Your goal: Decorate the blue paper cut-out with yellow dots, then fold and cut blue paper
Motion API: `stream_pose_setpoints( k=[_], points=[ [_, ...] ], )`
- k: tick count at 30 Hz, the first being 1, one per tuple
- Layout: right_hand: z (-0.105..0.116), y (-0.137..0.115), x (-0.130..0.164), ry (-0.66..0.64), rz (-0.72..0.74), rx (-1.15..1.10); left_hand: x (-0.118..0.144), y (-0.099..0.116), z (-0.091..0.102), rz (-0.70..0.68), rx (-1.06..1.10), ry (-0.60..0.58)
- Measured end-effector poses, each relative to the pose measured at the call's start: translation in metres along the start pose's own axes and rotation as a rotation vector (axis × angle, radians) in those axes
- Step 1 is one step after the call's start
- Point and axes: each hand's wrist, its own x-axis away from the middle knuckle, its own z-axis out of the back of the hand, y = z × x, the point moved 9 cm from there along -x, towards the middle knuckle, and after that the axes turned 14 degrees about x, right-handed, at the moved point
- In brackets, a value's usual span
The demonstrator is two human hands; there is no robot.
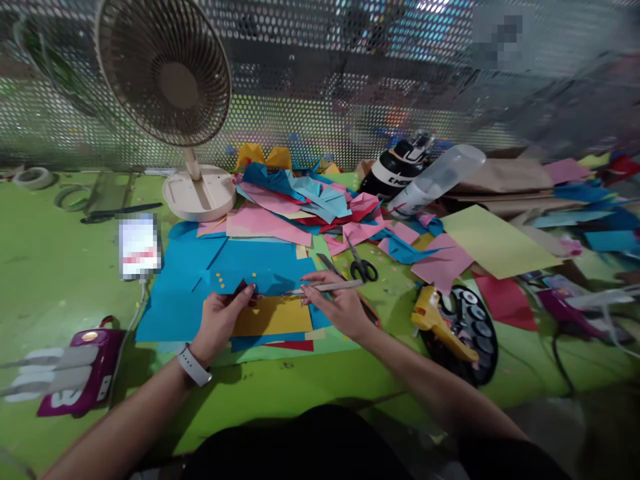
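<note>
My left hand, with a pale watch strap at the wrist, pinches a small dark piece, perhaps paper; its details are blurred. In my right hand is a slim whitish pen-like tool, its thin tip pointing left toward my left hand. The tool's exact kind is unclear. Beneath both hands lie a yellow paper sheet and larger blue paper. Several tiny yellow squares dot the blue paper just beyond my left fingers.
Black-handled scissors lie past my right hand, near a heap of coloured paper scraps. A yellow tool rests on a black round-welled tray at right. A fan, a lit phone and a purple power strip stand left.
</note>
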Motion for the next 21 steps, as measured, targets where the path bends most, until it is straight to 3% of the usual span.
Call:
stream_pose_setpoints(
  k=[6,21],
  points=[
    [-0.001,0.013,-0.001,-0.022,-0.026,0.072,0.001,0.002,-0.003,0.011,-0.007,0.014],
    [0.002,0.014,-0.002,-0.053,-0.027,0.055,0.001,0.003,-0.002,0.016,-0.017,0.022]
  ],
)
